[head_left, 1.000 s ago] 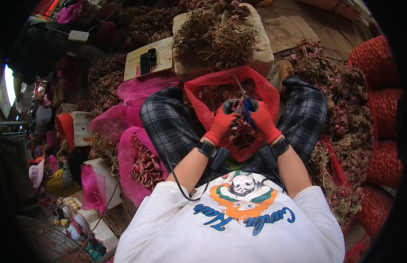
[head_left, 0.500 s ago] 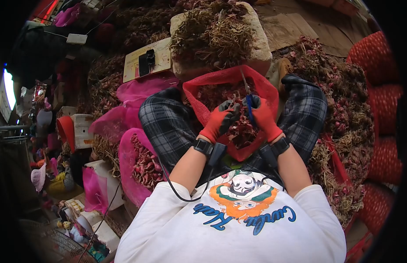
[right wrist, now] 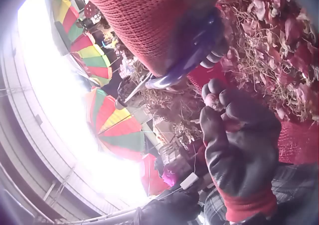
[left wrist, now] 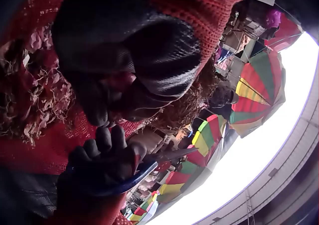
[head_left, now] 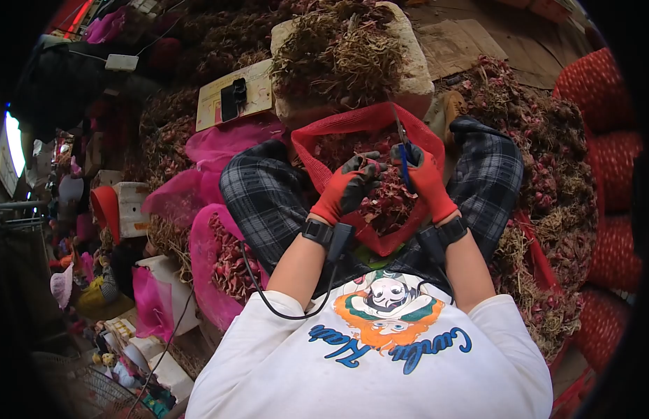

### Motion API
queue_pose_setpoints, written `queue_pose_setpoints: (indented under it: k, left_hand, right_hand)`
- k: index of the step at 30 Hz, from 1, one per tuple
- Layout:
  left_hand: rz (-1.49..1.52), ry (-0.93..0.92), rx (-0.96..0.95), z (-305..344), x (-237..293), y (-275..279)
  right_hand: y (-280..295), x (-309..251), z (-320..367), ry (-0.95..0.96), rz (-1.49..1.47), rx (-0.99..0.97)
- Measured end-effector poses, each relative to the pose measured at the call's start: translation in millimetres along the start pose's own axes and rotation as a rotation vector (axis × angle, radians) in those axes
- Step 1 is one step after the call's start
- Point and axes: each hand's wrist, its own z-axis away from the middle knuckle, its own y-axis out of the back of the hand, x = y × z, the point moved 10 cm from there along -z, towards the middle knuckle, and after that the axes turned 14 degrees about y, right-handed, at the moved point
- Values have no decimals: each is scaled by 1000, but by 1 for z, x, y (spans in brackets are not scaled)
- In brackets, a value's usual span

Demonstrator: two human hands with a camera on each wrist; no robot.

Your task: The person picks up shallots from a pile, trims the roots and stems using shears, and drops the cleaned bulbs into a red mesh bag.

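Note:
The left hand, in a red and grey glove, pinches a small shallot between thumb and fingers over the red mesh bag. Blue-handled scissors are gripped by the gloved right hand, blades pointing away from the body. A gap separates the two hands. Inside the bag lie reddish skins and dry roots. In the left wrist view the left hand fills the top, its fingers curled, and the right hand is below it with the scissors.
Dried shallot bunches lie on a foam box ahead. A phone rests on a board at its left. Pink mesh bags are left of the legs; a shallot heap and full red sacks are right.
The left hand has drawn back and left from the scissors, its fingers turned more upward. The right hand has shifted slightly right, still holding the scissors.

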Motion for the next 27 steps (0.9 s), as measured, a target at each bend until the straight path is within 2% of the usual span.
queue_pose_setpoints:
  k: [3, 5, 6, 9, 11, 12, 14, 18, 20, 21, 24, 27]
  left_hand:
    - [-10, -110, -43, 3, 8, 2]
    - [101, -68, 0, 1, 4, 9]
    - [157, -47, 21, 0, 3, 12]
    - [9, -55, 18, -4, 0, 16]
    - [37, -63, -73, -6, -4, 12]
    - [51, -67, -120, -6, -4, 9]
    - [-4, -96, -88, -6, -4, 9]
    - [-87, -130, -11, -7, -9, 16]
    - [72, -132, -3, -8, -7, 18]
    - [151, -133, 2, -8, -6, 19]
    - [120, -113, 177, -11, -7, 34]
    - [112, -109, 227, -5, -3, 25]
  right_hand:
    - [-9, 6, 5, -147, -301, -18]
    - [-13, 4, 10, -211, -390, -45]
    - [-14, -5, 9, -171, -387, -48]
    - [-24, -26, 8, -46, -341, -54]
    - [-26, -30, 8, 43, -257, -53]
    - [-26, -22, 10, 5, -300, -39]
    - [-26, -10, 13, -69, -386, -15]
    - [-21, -6, 11, -65, -324, -34]
    - [-17, 8, 13, -94, -303, 9]
    - [-15, 13, 12, -81, -267, 11]
    - [-13, 10, 9, -20, -187, 20]
    - [-21, -4, 9, 74, -156, 25]
